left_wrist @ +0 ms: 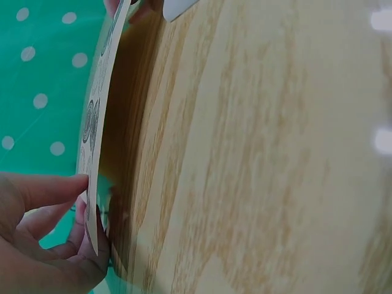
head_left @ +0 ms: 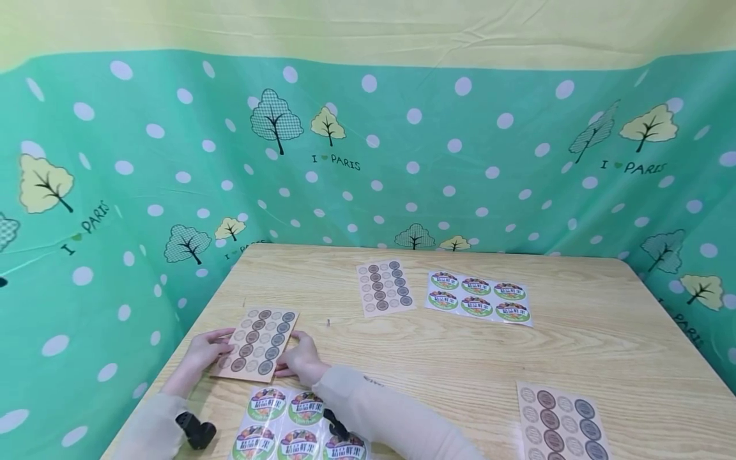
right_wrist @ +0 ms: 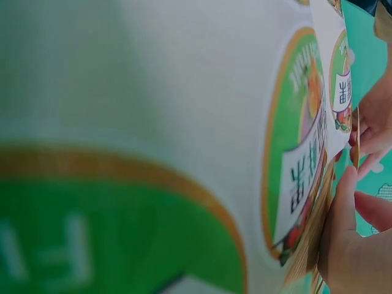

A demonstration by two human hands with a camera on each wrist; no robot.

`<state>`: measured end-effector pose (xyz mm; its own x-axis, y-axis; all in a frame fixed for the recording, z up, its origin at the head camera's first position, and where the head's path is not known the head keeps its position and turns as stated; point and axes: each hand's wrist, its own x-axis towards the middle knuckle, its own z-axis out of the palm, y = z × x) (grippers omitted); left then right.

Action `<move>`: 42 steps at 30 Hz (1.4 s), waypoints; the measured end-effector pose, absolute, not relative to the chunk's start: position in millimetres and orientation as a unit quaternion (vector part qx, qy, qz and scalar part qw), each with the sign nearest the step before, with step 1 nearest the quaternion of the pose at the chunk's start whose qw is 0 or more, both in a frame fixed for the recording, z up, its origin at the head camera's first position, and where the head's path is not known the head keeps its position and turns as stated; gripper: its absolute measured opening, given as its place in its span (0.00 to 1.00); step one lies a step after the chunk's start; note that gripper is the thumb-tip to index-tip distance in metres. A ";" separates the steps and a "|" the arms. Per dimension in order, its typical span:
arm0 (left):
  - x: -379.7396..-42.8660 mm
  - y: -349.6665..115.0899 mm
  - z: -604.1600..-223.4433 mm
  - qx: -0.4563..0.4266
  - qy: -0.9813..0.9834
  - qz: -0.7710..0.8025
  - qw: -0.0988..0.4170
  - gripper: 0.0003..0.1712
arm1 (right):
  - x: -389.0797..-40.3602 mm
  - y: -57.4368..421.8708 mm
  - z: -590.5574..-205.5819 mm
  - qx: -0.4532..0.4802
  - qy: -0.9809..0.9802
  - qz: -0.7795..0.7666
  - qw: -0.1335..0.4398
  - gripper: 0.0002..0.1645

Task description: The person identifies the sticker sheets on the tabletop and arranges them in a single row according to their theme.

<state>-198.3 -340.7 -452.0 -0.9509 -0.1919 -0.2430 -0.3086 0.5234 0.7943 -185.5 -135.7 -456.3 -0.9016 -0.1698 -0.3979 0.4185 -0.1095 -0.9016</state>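
Observation:
A sheet of round stickers, with pale, brown and grey circles in columns, is held between both hands at the table's left side. My left hand pinches its left edge; in the left wrist view the thumb and fingers of that hand lie on opposite faces of the sheet. My right hand grips the right edge near the lower corner. The right wrist view shows this hand close to the table, the sheet seen edge-on. Just below lies a fruit-label sticker sheet, partly covered by the right sleeve.
Farther back lie another round-sticker sheet and a second fruit-label sheet. One more round-sticker sheet sits at the front right. The wooden table is backed by a green dotted curtain.

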 end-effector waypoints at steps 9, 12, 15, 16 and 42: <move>-199.8 -337.9 -451.3 -0.136 0.888 0.437 0.050 0.26 | -187.9 -130.6 -453.9 0.061 0.663 -0.711 0.226 0.43; -200.3 -337.7 -452.1 -0.135 0.893 0.428 0.045 0.26 | -188.6 -130.2 -453.5 0.058 0.674 -0.701 0.227 0.42; -199.9 -337.0 -452.3 -0.130 0.898 0.419 0.038 0.25 | -188.9 -129.5 -452.6 0.056 0.682 -0.692 0.229 0.41; -199.7 -336.6 -452.4 -0.128 0.901 0.413 0.034 0.25 | -189.0 -129.3 -452.4 0.053 0.685 -0.689 0.230 0.41; -201.9 -309.6 -442.4 -0.074 0.896 0.437 0.014 0.23 | -215.1 -65.5 -442.4 -0.099 0.722 -0.605 0.320 0.18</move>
